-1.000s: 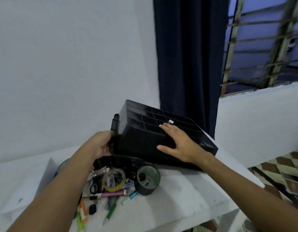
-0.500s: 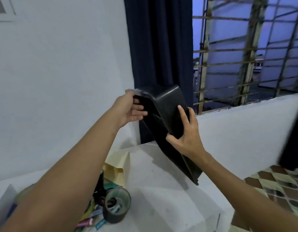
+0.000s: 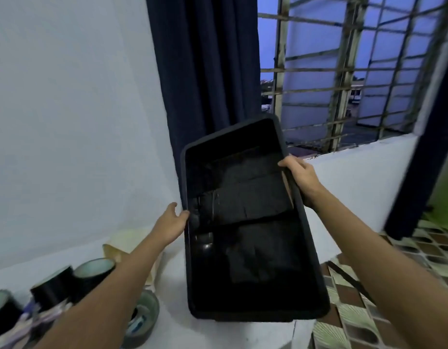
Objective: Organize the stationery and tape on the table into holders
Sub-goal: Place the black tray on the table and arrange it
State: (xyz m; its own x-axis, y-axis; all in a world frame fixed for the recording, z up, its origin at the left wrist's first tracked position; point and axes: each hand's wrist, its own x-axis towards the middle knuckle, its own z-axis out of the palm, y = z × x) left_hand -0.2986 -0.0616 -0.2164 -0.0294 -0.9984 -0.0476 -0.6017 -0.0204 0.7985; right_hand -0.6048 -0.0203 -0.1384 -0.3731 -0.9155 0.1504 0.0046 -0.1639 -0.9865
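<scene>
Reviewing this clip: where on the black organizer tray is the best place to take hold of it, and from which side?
Grip the black organizer tray by its two long side rims, near mid-length, one hand from each side. It is tilted up, open face toward the camera, and too wide for one hand. The right hand already curls over the right rim; the left hand touches the left rim with relaxed fingers, probably a weaker hold.

Pale wall (image 3: 67, 109) left, dark navy curtain (image 3: 205, 66) centre, barred window (image 3: 343, 66) showing dusk right, patterned floor tiles (image 3: 406, 260) below.
</scene>
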